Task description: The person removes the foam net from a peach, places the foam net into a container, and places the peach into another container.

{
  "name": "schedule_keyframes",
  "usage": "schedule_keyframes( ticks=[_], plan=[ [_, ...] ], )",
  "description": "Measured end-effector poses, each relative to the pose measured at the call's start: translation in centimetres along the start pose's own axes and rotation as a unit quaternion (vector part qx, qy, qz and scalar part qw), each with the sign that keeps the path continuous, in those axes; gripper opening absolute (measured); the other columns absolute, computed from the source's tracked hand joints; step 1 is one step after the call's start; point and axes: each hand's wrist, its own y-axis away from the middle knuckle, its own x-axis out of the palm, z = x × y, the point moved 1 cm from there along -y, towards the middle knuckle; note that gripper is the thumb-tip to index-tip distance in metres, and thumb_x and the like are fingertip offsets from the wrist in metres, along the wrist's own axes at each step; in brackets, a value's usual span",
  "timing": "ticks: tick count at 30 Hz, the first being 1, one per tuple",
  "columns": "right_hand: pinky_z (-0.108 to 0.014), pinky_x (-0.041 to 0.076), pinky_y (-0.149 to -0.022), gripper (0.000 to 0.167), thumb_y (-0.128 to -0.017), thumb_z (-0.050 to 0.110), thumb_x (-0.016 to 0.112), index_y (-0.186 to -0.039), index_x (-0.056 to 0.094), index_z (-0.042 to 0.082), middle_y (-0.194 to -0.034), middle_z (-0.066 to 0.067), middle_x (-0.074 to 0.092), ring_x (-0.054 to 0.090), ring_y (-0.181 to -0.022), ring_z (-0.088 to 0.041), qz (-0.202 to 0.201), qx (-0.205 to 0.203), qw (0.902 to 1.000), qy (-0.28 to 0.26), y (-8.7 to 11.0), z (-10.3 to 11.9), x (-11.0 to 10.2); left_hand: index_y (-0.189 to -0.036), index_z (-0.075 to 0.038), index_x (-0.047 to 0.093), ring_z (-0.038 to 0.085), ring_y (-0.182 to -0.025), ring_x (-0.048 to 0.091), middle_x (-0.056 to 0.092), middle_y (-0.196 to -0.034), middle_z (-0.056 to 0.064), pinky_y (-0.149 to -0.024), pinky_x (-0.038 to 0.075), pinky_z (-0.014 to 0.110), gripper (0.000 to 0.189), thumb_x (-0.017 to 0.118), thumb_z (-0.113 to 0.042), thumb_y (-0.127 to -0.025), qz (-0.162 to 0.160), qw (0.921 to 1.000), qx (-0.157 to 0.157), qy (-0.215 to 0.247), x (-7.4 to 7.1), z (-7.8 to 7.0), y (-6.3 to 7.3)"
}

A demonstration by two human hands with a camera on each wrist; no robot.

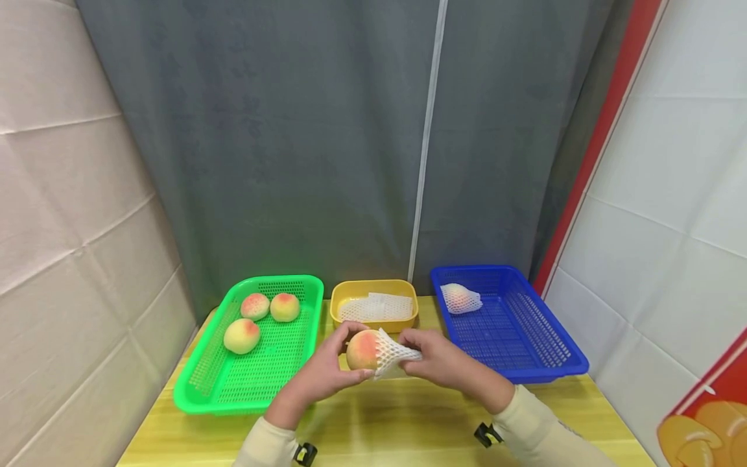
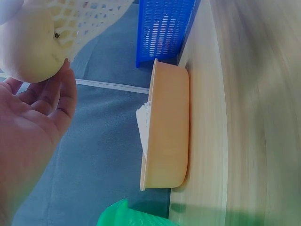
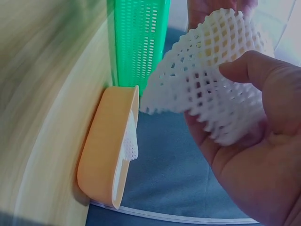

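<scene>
A peach (image 1: 362,351), yellow with a red blush, is held up over the table between both hands. My left hand (image 1: 329,368) grips its left side, fingers behind and thumb in front. A white foam net sleeve (image 1: 394,353) covers the peach's right part and narrows to the right. My right hand (image 1: 434,358) pinches the narrow end of this sleeve. In the right wrist view, the thumb lies on the mesh of the sleeve (image 3: 207,80), with fingers behind it. The left wrist view shows the peach (image 2: 33,44) resting against the left fingertips, its stem end toward the net.
The green basket (image 1: 192,383) at left holds three bare peaches (image 1: 242,336). Behind the hands stands a yellow tub (image 1: 403,285) with flat white foam nets (image 1: 376,307). At right, the blue basket (image 1: 513,337) contains one netted peach (image 1: 460,299). A grey curtain (image 1: 292,143) hangs behind.
</scene>
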Motion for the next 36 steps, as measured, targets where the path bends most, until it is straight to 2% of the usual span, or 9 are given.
schedule_keyframes(
  ticks=[6,13,16,18,20,22,25,30,36],
  plan=[
    [-0.028,0.054,-0.069,0.039,-0.089,-0.003,0.077,-0.122,0.065,0.014,-0.096,0.008,0.069,0.060,-0.080,-0.008,0.022,-0.002,0.9971,0.072,-0.6,0.0,-0.5,-0.146,-0.024,0.054,0.026,-0.119,0.066,0.063,-0.141,0.001,-0.098,0.058,0.040,0.068,0.093,-0.027,-0.091,-0.003,0.9999,-0.014,-0.003,-0.4,0.0,0.2],
    [-0.033,0.052,-0.070,0.031,-0.092,-0.002,0.072,-0.121,0.067,0.010,-0.091,0.004,0.065,0.056,-0.079,-0.012,0.042,0.008,0.9889,0.142,-2.5,-1.2,-2.4,-0.146,-0.023,0.054,0.025,-0.116,0.066,0.064,-0.141,0.001,-0.101,0.055,0.046,0.068,0.093,-0.027,-0.090,-0.011,0.9997,-0.020,-0.013,-0.9,0.0,0.4],
    [-0.036,0.055,-0.075,0.037,-0.092,-0.001,0.072,-0.129,0.068,0.003,-0.101,-0.002,0.072,0.059,-0.083,-0.013,0.043,0.012,0.9846,0.169,-3.3,-1.8,-3.0,-0.146,-0.022,0.054,0.025,-0.116,0.066,0.064,-0.141,0.001,-0.101,0.054,0.046,0.068,0.093,-0.027,-0.090,-0.007,0.9997,-0.018,-0.015,-1.0,-0.1,0.5],
    [-0.037,0.054,-0.076,0.038,-0.093,-0.001,0.072,-0.130,0.068,0.000,-0.102,-0.005,0.072,0.058,-0.083,-0.013,0.047,0.011,0.9817,0.184,-4.0,-2.2,-3.3,-0.146,-0.022,0.054,0.025,-0.116,0.066,0.064,-0.140,0.000,-0.101,0.054,0.046,0.068,0.093,-0.027,-0.090,-0.008,0.9997,-0.015,-0.016,-1.0,-0.1,0.5],
    [-0.036,0.052,-0.073,0.028,-0.093,-0.001,0.071,-0.121,0.069,0.000,-0.096,-0.003,0.070,0.055,-0.079,-0.012,0.054,0.011,0.9783,0.200,-5.0,-2.6,-3.8,-0.146,-0.022,0.055,0.024,-0.116,0.066,0.064,-0.140,0.000,-0.101,0.054,0.047,0.068,0.093,-0.028,-0.090,-0.011,0.9997,-0.016,-0.018,-1.1,0.0,0.6],
    [-0.034,0.047,-0.069,0.015,-0.093,-0.002,0.071,-0.106,0.067,0.004,-0.084,0.001,0.061,0.049,-0.073,-0.012,0.061,0.011,0.9737,0.219,-6.4,-3.1,-4.2,-0.146,-0.022,0.055,0.024,-0.118,0.065,0.064,-0.140,-0.001,-0.102,0.054,0.049,0.068,0.093,-0.028,-0.090,-0.013,0.9996,-0.016,-0.018,-1.1,0.0,0.6],
    [-0.033,0.044,-0.066,0.015,-0.092,-0.001,0.073,-0.093,0.062,0.009,-0.077,0.004,0.054,0.046,-0.069,-0.013,0.063,0.018,0.9640,0.258,-8.8,-3.9,-4.8,-0.147,-0.022,0.055,0.024,-0.119,0.065,0.064,-0.141,-0.001,-0.104,0.053,0.051,0.069,0.093,-0.029,-0.090,-0.011,0.9996,-0.021,-0.017,-1.2,0.0,0.7],
    [-0.043,0.057,-0.075,0.012,-0.093,0.001,0.074,-0.102,0.067,0.005,-0.087,-0.005,0.069,0.064,-0.078,-0.022,0.026,0.037,0.9471,0.318,-12.5,-5.1,-5.7,-0.147,-0.022,0.054,0.024,-0.119,0.064,0.064,-0.141,0.000,-0.103,0.053,0.050,0.070,0.094,-0.029,-0.090,-0.018,0.9993,-0.026,-0.020,-1.3,0.2,0.8],
    [-0.051,0.061,-0.084,0.011,-0.095,0.000,0.070,-0.106,0.069,0.002,-0.094,-0.013,0.072,0.071,-0.089,-0.033,-0.010,0.065,0.9381,0.340,-15.1,-6.8,-5.5,-0.146,-0.021,0.055,0.025,-0.119,0.064,0.064,-0.140,0.000,-0.103,0.053,0.050,0.069,0.094,-0.027,-0.090,-0.020,0.9994,-0.022,-0.018,-1.4,0.3,0.9]
  ],
)
